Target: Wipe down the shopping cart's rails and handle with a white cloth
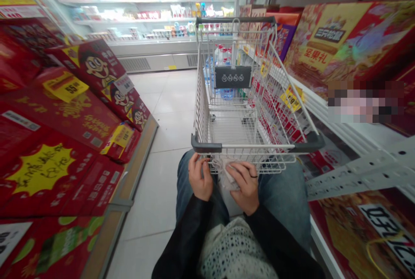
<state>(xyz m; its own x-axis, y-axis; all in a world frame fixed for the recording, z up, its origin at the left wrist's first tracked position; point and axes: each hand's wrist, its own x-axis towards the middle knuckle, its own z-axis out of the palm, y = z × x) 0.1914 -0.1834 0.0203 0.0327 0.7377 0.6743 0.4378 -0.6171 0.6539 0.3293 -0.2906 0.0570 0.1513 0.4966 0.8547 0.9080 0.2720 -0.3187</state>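
A wire shopping cart (233,140) stands right in front of me, between my knees, with grey corner guards on its near rim. My left hand (201,179) is closed at the cart's near end, its fingertips curled at the wires just below the left corner guard. My right hand (245,186) presses a crumpled, whitish wipe or thin cloth (227,177) against the lower wires. A dark ring is on one of its fingers. Part of the cloth is hidden under the fingers. The cart's basket shows bare wire.
Red gift boxes with yellow price tags (66,88) are stacked on the left. White metal shelving (359,175) with boxed goods runs close on the right. Bottled water (223,56) stands past the cart, before a lit refrigerated display (152,47). Pale floor tiles (171,127) lie to the left.
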